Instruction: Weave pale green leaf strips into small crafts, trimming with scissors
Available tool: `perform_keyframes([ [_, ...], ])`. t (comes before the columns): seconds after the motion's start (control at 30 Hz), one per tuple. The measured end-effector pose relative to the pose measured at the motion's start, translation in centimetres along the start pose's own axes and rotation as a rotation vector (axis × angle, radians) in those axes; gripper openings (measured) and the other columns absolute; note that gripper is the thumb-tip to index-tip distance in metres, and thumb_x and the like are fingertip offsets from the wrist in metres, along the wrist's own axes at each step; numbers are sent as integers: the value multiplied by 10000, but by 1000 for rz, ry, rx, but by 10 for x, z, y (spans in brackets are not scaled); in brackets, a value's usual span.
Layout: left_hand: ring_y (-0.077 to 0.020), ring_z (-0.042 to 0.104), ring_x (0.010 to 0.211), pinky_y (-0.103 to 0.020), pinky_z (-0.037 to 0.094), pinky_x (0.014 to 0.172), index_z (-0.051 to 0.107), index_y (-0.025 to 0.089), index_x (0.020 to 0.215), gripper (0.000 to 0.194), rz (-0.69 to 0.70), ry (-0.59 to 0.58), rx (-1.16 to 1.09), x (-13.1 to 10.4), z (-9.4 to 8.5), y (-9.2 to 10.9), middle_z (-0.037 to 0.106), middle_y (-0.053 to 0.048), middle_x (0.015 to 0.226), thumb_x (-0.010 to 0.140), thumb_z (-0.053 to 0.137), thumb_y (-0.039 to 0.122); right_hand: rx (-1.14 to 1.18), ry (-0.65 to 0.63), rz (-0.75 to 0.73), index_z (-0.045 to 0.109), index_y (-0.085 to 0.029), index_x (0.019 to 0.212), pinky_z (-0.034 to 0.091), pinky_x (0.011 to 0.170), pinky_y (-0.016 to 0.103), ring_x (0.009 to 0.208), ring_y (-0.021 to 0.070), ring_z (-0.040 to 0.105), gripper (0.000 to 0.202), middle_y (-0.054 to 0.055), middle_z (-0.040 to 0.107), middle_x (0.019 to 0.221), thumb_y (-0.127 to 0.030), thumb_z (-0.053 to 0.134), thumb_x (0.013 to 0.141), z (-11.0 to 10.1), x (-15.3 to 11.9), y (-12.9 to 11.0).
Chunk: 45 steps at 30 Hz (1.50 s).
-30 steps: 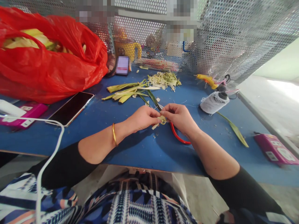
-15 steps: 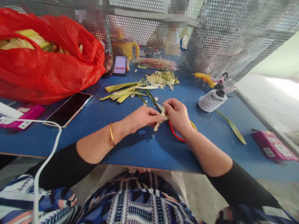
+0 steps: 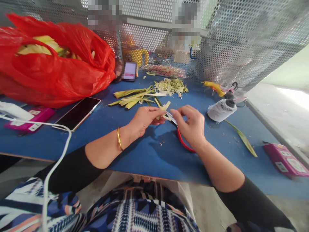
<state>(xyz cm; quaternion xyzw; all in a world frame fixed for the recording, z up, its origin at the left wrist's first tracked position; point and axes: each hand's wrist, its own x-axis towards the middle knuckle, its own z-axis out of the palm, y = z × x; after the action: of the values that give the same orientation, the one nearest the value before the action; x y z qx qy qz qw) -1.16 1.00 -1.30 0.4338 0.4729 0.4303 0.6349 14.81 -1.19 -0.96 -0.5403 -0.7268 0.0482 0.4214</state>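
My left hand [image 3: 150, 120] pinches a small bundle of folded, pale corn husk strips [image 3: 165, 106] between thumb and fingers. Just to its right, my right hand [image 3: 191, 125] is closed, its thumb and fingertips together a short gap from the husk. Whether it holds something thin, I cannot make out. Beneath the hands lie scissors [image 3: 181, 141] with a red handle, partly covered by the right hand. Beyond the left hand are longer yellow-green husk strips [image 3: 131, 100] and a heap of husk scraps [image 3: 172, 86]. A spool of white thread [image 3: 220, 110] stands at the right.
A red plastic bag [image 3: 79, 80] full of husks fills the left side. Near it lie a dark phone [image 3: 79, 111] and a magenta power strip [image 3: 36, 120] with a white cable. Perforated metal panels [image 3: 159, 38] border the back. Another magenta block [image 3: 286, 158] sits far right.
My right hand has drawn away from the husk and shifted right. The husk in my left hand now shows its strips pointing upward. The whole view has shifted slightly.
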Motion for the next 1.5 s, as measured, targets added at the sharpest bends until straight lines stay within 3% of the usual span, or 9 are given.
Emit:
perform_keyframes([
  [0.13, -86, 567, 521, -211, 354, 498, 717, 153, 687, 100, 45, 51, 17, 1, -1, 1, 669, -9, 611, 730, 735, 242, -30, -209, -52, 539, -208, 605, 330, 620, 288, 597, 141, 491, 365, 6, 551, 608, -395, 540, 918, 6, -5, 0],
  [0.33, -67, 507, 469, -225, 409, 539, 668, 139, 615, 143, 18, 57, -56, 3, 1, -1, 607, 20, 525, 720, 744, 200, 85, -247, -186, 488, -202, 554, 377, 749, 303, 605, 127, 498, 393, -11, 519, 598, -310, 497, 932, 5, -4, 0],
  [0.63, -92, 584, 536, -229, 465, 575, 693, 132, 681, 112, -51, 36, -108, 1, 1, 1, 648, -2, 567, 729, 762, 206, 259, -225, 214, 526, -204, 524, 335, 570, 283, 542, 134, 457, 343, -20, 484, 530, -294, 517, 855, 7, -2, 2],
  [0.73, -95, 606, 551, -234, 489, 602, 693, 135, 694, 121, -102, 24, -135, 1, 0, 3, 677, -18, 613, 746, 759, 222, -9, -7, 52, 628, -200, 726, 389, 674, 323, 690, 186, 558, 208, 30, 615, 704, -318, 533, 869, 7, -4, 2],
  [0.83, -99, 619, 571, -231, 496, 612, 688, 140, 687, 148, -107, 29, -170, 0, -1, 4, 683, -20, 634, 741, 772, 249, -245, 226, -335, 653, -203, 906, 391, 815, 362, 838, 212, 585, 138, 70, 669, 888, -329, 605, 880, 3, -6, 0],
  [0.93, -92, 611, 572, -220, 487, 605, 678, 137, 664, 160, -110, 8, -203, -1, 2, 2, 676, -16, 631, 734, 778, 240, -417, 135, -620, 641, -217, 791, 356, 831, 355, 710, 177, 525, 191, 23, 638, 744, -297, 553, 940, 3, -8, -2],
  [1.1, -89, 589, 545, -223, 485, 597, 653, 132, 633, 173, -102, -1, -258, -1, 6, -5, 641, 2, 587, 705, 795, 200, -623, 32, -613, 638, -201, 754, 303, 814, 368, 690, 194, 446, 310, 33, 589, 687, -316, 462, 982, 13, -10, -1],
  [1.23, -82, 578, 539, -225, 485, 607, 654, 125, 641, 159, -94, 9, -319, 0, 7, -9, 635, 7, 591, 713, 785, 180, -728, 12, -628, 658, -179, 813, 285, 839, 373, 710, 206, 436, 271, 49, 591, 709, -183, 439, 972, 19, -11, -4],
  [1.5, -112, 632, 642, -256, 506, 698, 690, 122, 677, 143, -56, -73, -286, 0, 5, -7, 685, -24, 671, 654, 820, 177, -703, 59, -643, 639, -196, 741, 290, 816, 367, 688, 205, 426, 276, 45, 586, 693, -192, 454, 945, 14, -8, -6],
])
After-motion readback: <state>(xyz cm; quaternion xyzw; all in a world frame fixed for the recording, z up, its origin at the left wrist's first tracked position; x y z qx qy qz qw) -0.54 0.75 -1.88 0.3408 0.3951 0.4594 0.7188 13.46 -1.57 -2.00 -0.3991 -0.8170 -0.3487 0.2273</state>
